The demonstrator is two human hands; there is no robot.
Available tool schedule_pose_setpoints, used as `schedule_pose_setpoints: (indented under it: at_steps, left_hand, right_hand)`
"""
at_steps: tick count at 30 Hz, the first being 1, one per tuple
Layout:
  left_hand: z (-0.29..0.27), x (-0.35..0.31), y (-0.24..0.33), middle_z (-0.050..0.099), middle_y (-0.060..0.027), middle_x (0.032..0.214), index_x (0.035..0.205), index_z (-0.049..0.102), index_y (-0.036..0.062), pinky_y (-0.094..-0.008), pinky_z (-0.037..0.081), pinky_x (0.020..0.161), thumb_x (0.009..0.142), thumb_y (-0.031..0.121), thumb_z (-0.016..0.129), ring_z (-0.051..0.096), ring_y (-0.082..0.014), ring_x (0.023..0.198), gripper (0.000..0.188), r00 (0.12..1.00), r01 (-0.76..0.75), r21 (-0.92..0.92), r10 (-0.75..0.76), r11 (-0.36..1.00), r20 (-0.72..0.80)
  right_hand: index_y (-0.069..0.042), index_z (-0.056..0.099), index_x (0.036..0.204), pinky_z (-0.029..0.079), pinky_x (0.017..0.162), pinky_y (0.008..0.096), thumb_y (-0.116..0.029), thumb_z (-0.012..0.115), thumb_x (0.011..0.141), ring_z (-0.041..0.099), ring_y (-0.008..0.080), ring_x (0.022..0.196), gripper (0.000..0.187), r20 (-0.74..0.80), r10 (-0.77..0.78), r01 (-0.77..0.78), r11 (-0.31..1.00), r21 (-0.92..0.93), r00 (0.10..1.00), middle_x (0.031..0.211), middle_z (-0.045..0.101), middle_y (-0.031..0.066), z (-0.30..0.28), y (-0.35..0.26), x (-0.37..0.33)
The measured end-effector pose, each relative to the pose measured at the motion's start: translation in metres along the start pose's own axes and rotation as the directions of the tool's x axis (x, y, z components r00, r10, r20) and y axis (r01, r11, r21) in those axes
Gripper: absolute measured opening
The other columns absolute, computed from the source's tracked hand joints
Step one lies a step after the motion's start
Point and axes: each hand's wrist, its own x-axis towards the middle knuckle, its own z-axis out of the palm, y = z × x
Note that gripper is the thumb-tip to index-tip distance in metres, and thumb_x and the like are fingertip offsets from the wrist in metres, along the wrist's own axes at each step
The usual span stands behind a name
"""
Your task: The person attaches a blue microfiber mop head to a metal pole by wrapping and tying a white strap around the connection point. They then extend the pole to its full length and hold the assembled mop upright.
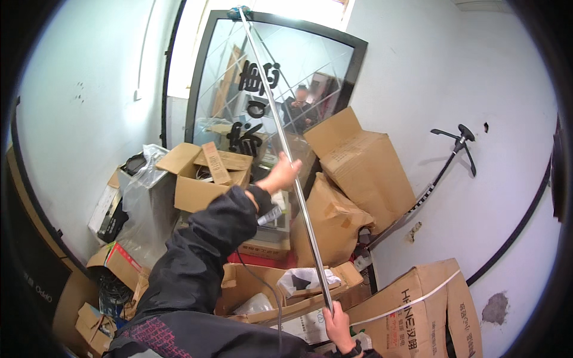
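A long shiny metal mop pole [303,212] slants up from the lower middle to the top of the view. Partway up, my left hand [282,173] is wrapped around it, the arm in a dark sleeve stretched forward. Near the pole's lower end, my right hand [338,327] grips it. At the far end a small blue-green mop head [240,12] lies at the top edge of a dark-framed reflective glass panel [298,71]. Large dark brush-style characters and a diagonal line pattern cover the glass. Whether the mop head presses on the frame I cannot tell.
Cardboard boxes crowd the space: an open one [203,194] left of the pole, a tall one [373,170] right, a large strapped one [412,310] lower right. A plastic-covered item [146,197] stands left. A black stand [447,161] leans by the right wall.
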Motion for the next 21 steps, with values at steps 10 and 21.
schedule_pose_setpoints:
  at_steps: [10, 21]
  left_hand:
    - [0.165, -0.148, 0.113, 0.062, -0.0294, 0.088, 0.127, 0.024, -0.0159, -0.0474, 0.050, 0.071, 0.091, 0.043, 0.043, 0.062, -0.0431, 0.082, 0.071, 0.934, -0.016, -0.037, 0.029, 0.999, 0.357]
    - [0.225, -0.165, 0.163, 0.061, -0.0303, 0.094, 0.126, 0.027, -0.0146, -0.0478, 0.048, 0.078, 0.090, 0.036, 0.048, 0.060, -0.0429, 0.090, 0.066, 0.922, -0.054, -0.109, 0.092, 0.993, 0.375]
  right_hand:
    - [0.001, 0.049, 0.113, 0.042, 0.078, 0.0421, -0.029, 0.046, 0.094, 0.053, 0.0380, 0.089, 0.035, -0.140, 0.317, -0.327, 0.944, -0.049, 0.938, 0.096, 0.054, 0.0259, -0.017, 0.141, -0.178]
    - [0.004, 0.045, 0.124, 0.042, 0.084, 0.0410, -0.036, 0.047, 0.094, 0.053, 0.0389, 0.097, 0.050, -0.105, 0.415, -0.407, 0.909, 0.096, 0.904, 0.106, 0.056, 0.0264, -0.070, 0.113, -0.248]
